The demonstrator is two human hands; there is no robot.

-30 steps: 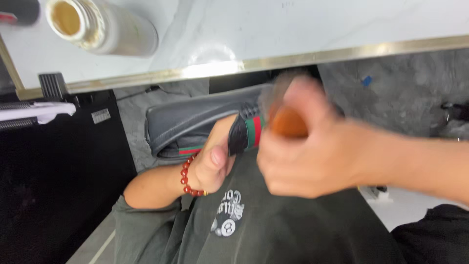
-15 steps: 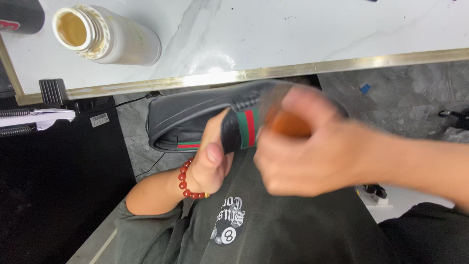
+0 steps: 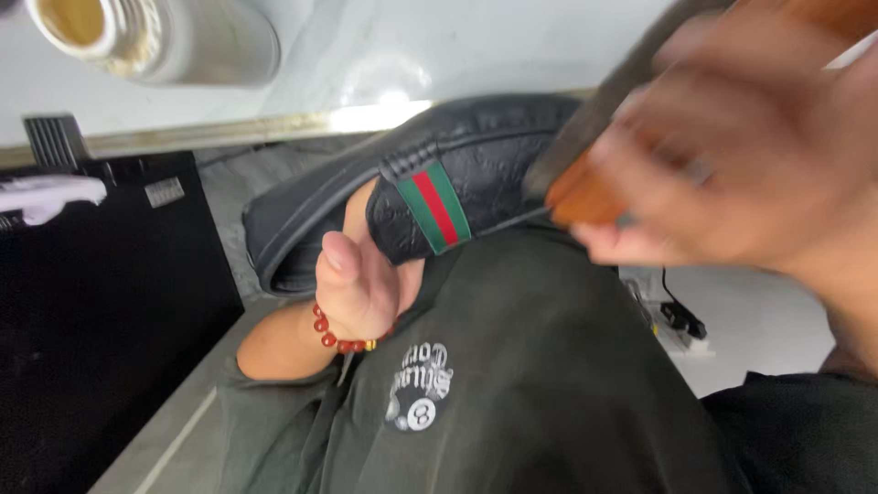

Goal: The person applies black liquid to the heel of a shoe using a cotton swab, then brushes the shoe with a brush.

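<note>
Jar: a pale open-mouthed jar [image 3: 151, 37] lies on the white counter [image 3: 476, 46] at the upper left, nearer the frame's corner than half a second ago, since the view has tipped and closed in.
Black panel: a dark cabinet face [image 3: 101, 311] fills the lower left, below the counter's metal edge.
Left hand: the left hand [image 3: 358, 284], with a red bead bracelet [image 3: 337, 337] at the wrist, is tucked into the shoe's opening; only the thumb shows and the fingers are hidden inside, so whether they are spread or curled cannot be told.
Shoe: the black loafer [image 3: 457, 174] with a green-and-red band is held over the lap, just under the counter edge, lying lengthwise as before.
Brush: the wood-backed brush [image 3: 594, 174] now rests against the toe end, higher and further right than a moment ago, which reads as a stroke along the leather.
Right hand: the right hand [image 3: 732, 155] is closed around the brush, heavily blurred; individual fingers cannot be made out.
Hidden: bristles, the shoe's sole and its toe tip.
</note>
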